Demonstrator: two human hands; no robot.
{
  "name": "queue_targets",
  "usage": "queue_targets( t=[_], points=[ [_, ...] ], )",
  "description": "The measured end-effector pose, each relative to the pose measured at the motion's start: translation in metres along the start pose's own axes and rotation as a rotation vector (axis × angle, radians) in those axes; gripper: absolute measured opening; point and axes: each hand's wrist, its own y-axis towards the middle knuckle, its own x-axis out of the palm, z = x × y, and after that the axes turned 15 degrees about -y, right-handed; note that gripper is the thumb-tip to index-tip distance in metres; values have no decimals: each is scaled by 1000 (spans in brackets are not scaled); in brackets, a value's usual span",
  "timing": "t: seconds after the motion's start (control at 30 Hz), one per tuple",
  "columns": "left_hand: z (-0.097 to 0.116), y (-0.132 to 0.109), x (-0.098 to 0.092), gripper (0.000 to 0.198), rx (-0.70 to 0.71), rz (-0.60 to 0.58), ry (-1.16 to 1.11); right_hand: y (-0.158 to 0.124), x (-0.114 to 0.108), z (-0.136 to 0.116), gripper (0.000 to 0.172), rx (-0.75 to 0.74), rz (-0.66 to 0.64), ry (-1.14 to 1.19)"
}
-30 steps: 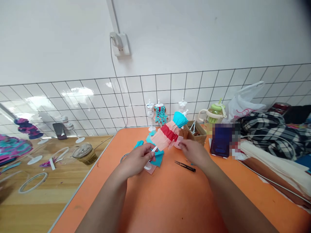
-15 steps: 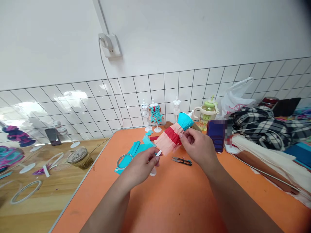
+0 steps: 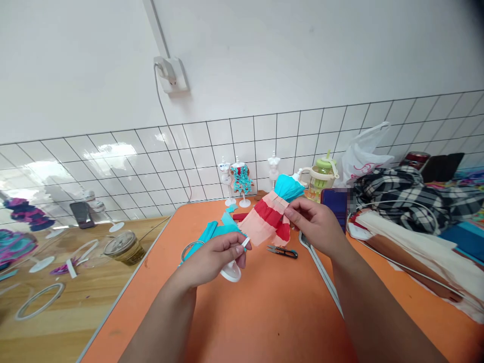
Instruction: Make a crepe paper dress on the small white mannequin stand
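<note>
A small mannequin dressed in crepe paper, with a blue top and a skirt of peach and red tiers, is tilted above the table. My left hand is closed around its white stand rod, and the round white base shows below the fingers. At the skirt's right edge, just under the waist, my right hand pinches the crepe paper between thumb and fingers. Black thread snips lie on the orange table beneath the skirt. Blue crepe paper lies behind my left hand, partly under a tape roll.
Small mannequins stand along the tiled wall. A green-lidded bottle, a phone, a plastic bag and checked cloth sit at right. A long grey tool lies by my right forearm. A wooden table adjoins at left.
My right hand has moved a little right, and a red and peach piece of the skirt's right side now hangs outward. My left hand has shifted slightly, showing more of the base.
</note>
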Motion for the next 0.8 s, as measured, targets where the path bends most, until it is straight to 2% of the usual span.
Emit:
queue_targets(
  t=[0.27,0.43,0.63,0.8],
  points=[
    [-2,-5,-13,29,-68,-124,-169,-3,-9,2,29,-54,-119,154],
    [0,-7,-13,28,-137,-214,-143,-1,-5,5,25,-25,-174,151],
    [1,-8,-12,27,-129,-279,-201,3,5,8,26,22,-197,309],
    [3,-10,-12,25,-141,-297,-178,2,3,9,26,1,-200,353]
  ],
)
